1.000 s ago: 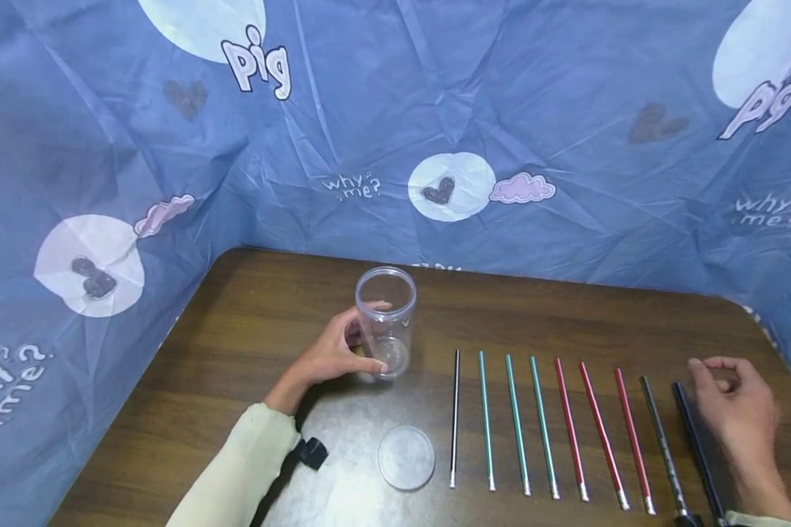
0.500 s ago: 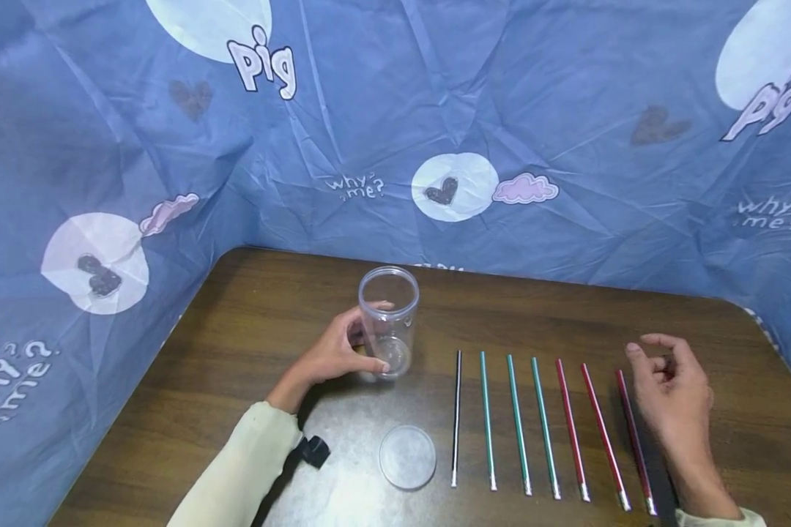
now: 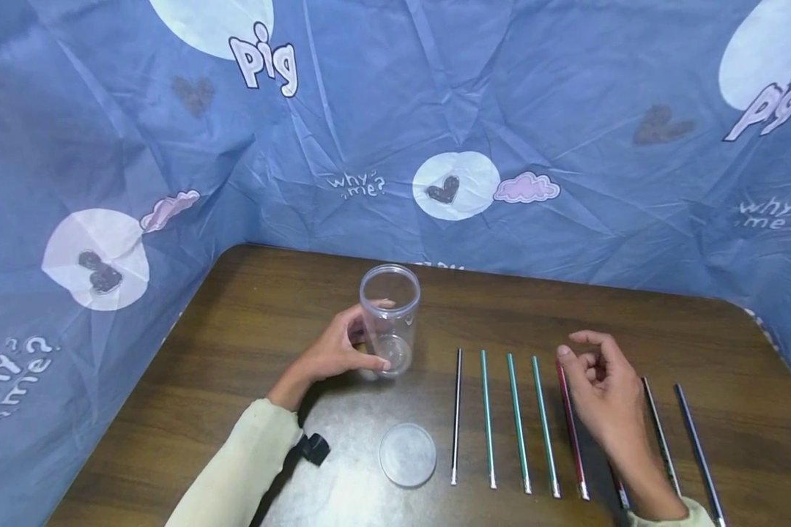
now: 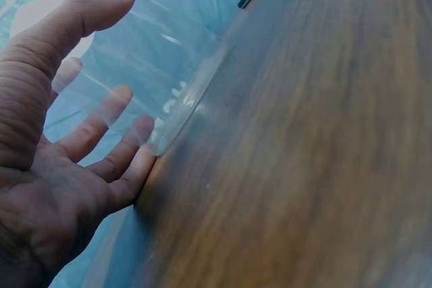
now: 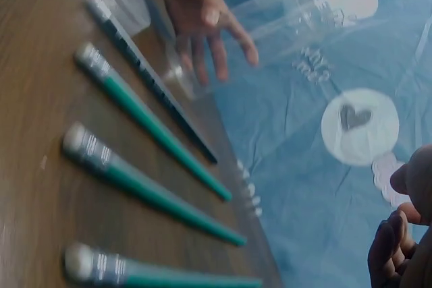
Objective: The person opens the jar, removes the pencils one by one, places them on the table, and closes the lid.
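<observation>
A clear plastic jar (image 3: 402, 326) stands upright and open-topped on the table. My left hand (image 3: 338, 350) holds it from the left side, thumb in front and fingers behind; in the left wrist view the fingers show through the jar wall (image 4: 172, 45). My right hand (image 3: 608, 399) hovers over the red pencils with its fingers loosely curled and nothing in them. Beneath it, one red pencil (image 3: 573, 439) shows almost whole, while others are mostly hidden. Left of these lie three green pencils (image 3: 518, 424) and a black pencil (image 3: 457, 417), their eraser ends towards me.
A round clear lid (image 3: 407, 455) lies flat in front of the jar. Right of my right hand are a dark patterned pencil (image 3: 661, 435) and a dark blue pencil (image 3: 699, 450). A blue printed cloth (image 3: 343, 117) hangs behind the wooden table (image 3: 237, 344).
My right hand has moved left from beside the dark blue pencil to above the red ones, uncovering the dark pencils at the right. My left hand and the jar have stayed in place.
</observation>
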{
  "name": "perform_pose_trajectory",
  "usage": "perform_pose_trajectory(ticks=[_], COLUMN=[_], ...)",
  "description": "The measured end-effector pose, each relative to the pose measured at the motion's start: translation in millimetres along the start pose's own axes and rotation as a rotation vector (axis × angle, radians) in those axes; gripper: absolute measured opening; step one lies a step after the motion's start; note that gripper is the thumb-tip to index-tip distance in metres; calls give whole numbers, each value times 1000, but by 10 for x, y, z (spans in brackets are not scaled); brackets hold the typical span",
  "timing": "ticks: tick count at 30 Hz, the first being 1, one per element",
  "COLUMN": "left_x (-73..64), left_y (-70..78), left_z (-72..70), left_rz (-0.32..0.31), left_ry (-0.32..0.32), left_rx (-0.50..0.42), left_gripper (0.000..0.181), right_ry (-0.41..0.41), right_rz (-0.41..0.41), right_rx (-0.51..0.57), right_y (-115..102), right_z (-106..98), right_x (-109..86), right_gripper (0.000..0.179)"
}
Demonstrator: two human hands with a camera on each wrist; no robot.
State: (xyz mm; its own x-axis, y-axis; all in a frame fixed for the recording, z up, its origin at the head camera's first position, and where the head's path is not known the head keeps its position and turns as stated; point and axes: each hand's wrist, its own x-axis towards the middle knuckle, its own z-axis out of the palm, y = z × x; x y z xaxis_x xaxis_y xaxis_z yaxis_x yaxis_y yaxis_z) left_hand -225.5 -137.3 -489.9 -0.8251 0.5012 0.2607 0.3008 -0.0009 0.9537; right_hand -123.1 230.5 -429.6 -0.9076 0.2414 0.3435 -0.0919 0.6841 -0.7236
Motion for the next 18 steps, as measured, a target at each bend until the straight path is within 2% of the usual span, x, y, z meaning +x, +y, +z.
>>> perform_pose_trajectory(ticks=[4, 9, 14, 18], left_x=[8, 18, 18, 14], left_y=[1, 0, 0, 2], left_z=[-11, -7, 6, 4], left_rz=[10, 19, 6, 10], left_ry=[0, -4, -7, 1], left_rx=[9, 10, -5, -5], left_gripper=[86, 86, 85, 86], right_ry=[-28, -101, -209, -306], right_rz=[-49, -116, -183, -204], right_rx=[28, 83, 158, 210], right_y=[-131, -267, -380, -498], right_z=[99, 273, 441, 580], right_x=[-18, -107, -289, -462], right_gripper=[22, 21, 25, 24])
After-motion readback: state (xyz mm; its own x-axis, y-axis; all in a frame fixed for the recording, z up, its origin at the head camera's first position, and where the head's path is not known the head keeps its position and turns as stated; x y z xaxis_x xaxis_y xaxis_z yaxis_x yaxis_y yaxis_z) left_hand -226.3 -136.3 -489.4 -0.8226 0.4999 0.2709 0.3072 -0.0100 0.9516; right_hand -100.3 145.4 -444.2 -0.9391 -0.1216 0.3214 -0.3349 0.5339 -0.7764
